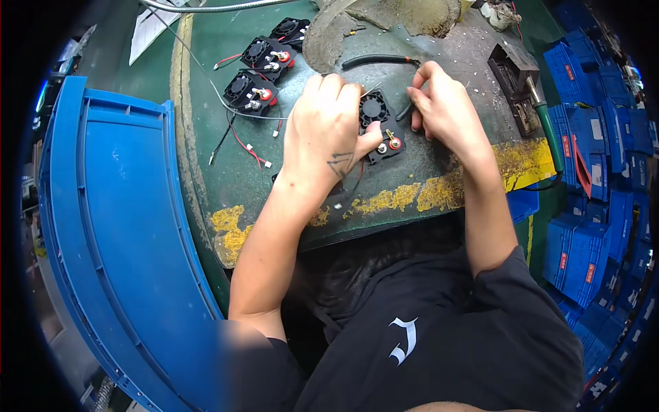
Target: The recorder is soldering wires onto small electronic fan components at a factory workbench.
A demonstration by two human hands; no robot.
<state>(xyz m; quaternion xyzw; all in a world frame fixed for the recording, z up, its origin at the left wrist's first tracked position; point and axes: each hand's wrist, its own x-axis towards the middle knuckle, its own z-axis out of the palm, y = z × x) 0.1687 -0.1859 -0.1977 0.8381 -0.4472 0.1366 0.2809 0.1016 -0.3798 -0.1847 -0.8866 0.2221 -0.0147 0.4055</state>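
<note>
My left hand (325, 118) is closed over the left side of a black fan unit (374, 107), its thumb lying across the unit. A thin grey wire (255, 117) runs into this hand from the left, and a fine wire tip shows beyond the fingers. On the unit's near side sit a red-ringed terminal and a pale one. My right hand (449, 110) is just right of the unit, thumb and forefinger pinched; what they hold is hidden. Beside its fingertips lies hand tool (384, 60) with black and orange handle; a dark curved piece (405, 112) shows under the hand.
Several more fan units (248, 89) with red and black leads lie on the left of the worn green table (274, 226). A green-handled soldering iron (542, 113) rests in a dark metal stand (515, 65) at right. Blue crates (130, 185) flank the table.
</note>
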